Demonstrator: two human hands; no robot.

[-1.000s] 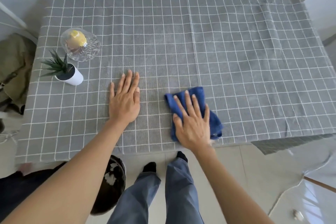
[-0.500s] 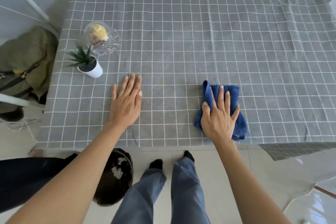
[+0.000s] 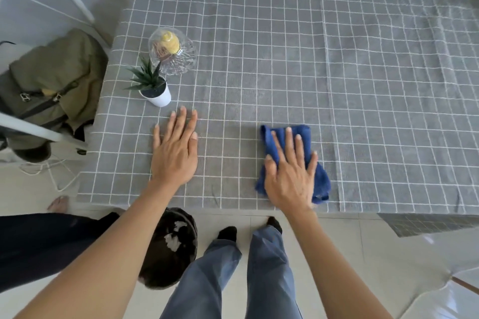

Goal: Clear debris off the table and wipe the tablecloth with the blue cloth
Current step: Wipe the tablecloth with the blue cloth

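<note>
Blue cloth (image 3: pixel 303 134) lies flat under the right hand's (image 3: pixel 290 179) straight, spread fingers (image 3: pixel 289 142).

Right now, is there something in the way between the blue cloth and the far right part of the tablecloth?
Nothing visible. The right hand presses the blue cloth flat, and the tablecloth beyond it lies bare.

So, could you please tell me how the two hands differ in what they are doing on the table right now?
The left hand lies flat on the bare tablecloth, while the right hand presses on the blue cloth. The left hand's fingers are close together; the right hand's are spread. The left hand sits nearer the potted plant; the right is farther from it. Both are open, palm down, near the front edge.
</note>
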